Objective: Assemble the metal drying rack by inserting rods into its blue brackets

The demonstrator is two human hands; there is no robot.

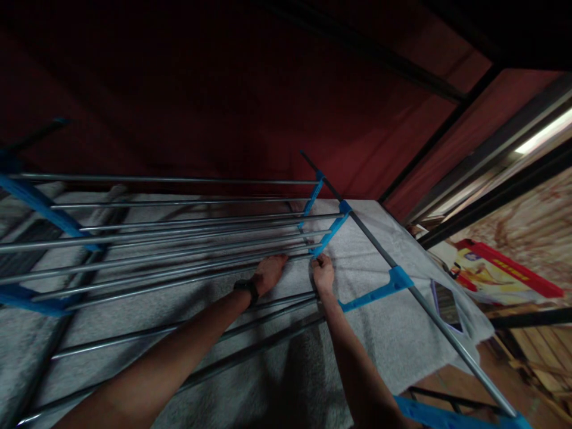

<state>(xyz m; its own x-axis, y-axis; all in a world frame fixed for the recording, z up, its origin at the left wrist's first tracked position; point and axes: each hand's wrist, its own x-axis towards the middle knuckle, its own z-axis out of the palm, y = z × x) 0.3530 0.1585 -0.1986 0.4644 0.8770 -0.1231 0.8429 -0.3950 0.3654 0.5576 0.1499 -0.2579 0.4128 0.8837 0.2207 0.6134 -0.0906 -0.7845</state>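
A rack of grey metal tubes [170, 238] joined by blue plastic brackets lies across a pale fleecy cloth. My left hand [269, 273], with a dark band at the wrist, has its fingers closed round one of the tubes close to its right end. Just to the right, my right hand [323, 273] pinches the lower tip of a blue bracket [331, 233], where that tube meets it. Another blue bracket [378, 290] sits lower on the same slanting side pole [370, 235]. My fingertips are partly hidden.
Beneath the rack spreads the pale cloth [393, 333]. A dark red panel [201, 89] rises behind it. At the right are a purple-edged flat object [447, 305], a red and yellow box [500, 271] and wooden slats [545, 351]. More blue brackets [44, 205] stand at the left.
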